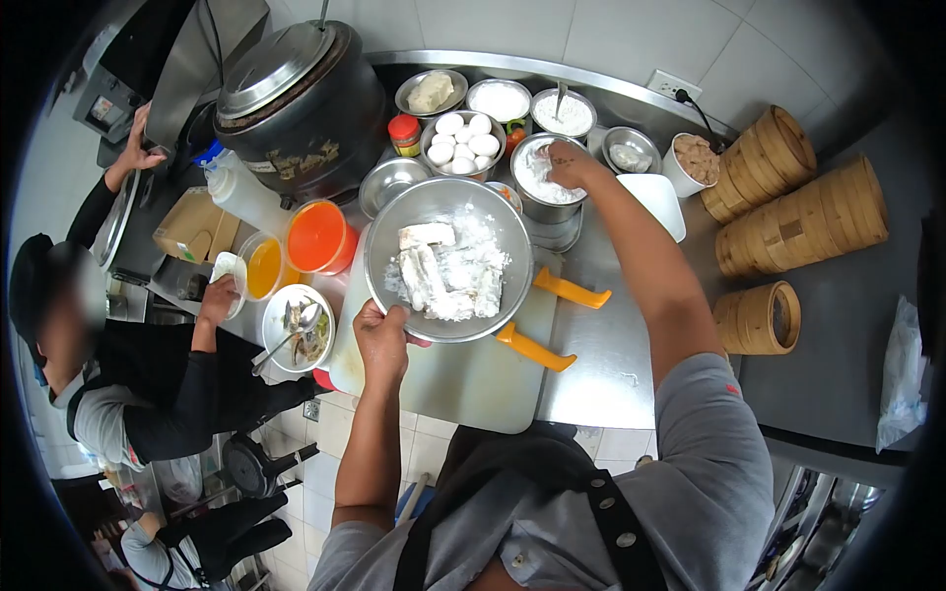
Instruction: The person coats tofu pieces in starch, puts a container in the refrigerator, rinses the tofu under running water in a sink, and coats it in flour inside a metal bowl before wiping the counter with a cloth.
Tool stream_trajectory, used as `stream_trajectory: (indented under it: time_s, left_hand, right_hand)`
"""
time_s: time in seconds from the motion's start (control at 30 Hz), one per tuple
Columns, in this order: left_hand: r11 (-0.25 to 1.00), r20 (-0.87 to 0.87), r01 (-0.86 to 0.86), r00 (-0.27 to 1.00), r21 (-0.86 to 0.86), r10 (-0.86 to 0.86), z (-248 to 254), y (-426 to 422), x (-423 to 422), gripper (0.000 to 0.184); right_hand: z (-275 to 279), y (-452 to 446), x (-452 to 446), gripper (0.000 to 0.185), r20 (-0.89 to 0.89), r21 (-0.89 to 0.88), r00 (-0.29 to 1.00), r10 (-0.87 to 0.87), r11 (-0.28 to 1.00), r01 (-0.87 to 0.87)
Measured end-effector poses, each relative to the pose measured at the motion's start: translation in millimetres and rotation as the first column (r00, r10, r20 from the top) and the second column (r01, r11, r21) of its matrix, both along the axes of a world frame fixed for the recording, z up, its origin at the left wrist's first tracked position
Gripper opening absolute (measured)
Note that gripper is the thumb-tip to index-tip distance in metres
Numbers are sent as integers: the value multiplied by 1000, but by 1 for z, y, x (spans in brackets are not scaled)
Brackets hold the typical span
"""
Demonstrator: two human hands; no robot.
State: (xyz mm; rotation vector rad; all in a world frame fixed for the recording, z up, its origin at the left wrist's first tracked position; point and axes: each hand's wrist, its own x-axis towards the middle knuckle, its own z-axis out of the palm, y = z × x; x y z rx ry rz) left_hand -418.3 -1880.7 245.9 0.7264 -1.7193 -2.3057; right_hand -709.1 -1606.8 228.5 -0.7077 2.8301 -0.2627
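My left hand (384, 338) grips the lower left rim of a large metal bowl (379, 236), held over a cutting board (473, 394). Inside the bowl lie several pieces coated in white powder (424, 281). My right hand (569, 164) reaches into a smaller metal bowl (524, 202) of white powder, with its fingertips partly hidden in it. Whether those fingers hold any powder is not visible. Two orange-handled tools (572, 289) stick out from beneath the large bowl's right side.
Behind stand eggs (463, 143), more powder bowls (564, 112) and a large dark pot (305, 118). Bamboo steamers (803, 222) are at right. On the left are an orange-red tub (320, 236), a bowl with spoons (298, 328) and a co-worker (158, 394) holding a white container.
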Motion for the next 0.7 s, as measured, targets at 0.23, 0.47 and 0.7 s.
stream_trajectory:
  time_s: [0.23,0.47,0.7]
  left_hand:
    - [1000,25,-17,1000,-13,17,-6,0,9,14]
    - [1000,43,-13,999,-19,14,-17,-8,21,15]
    - [999,33,-25,999,-28,26,-17,-12,27,13]
  right_hand:
    - [-11,-2,9,29,-138,-22,989,-55,998,53]
    - [-28,-5,-2,33,-45,83,998,40,996,-37]
    - [-15,10,-6,31,51,-104,998,-33,994,38]
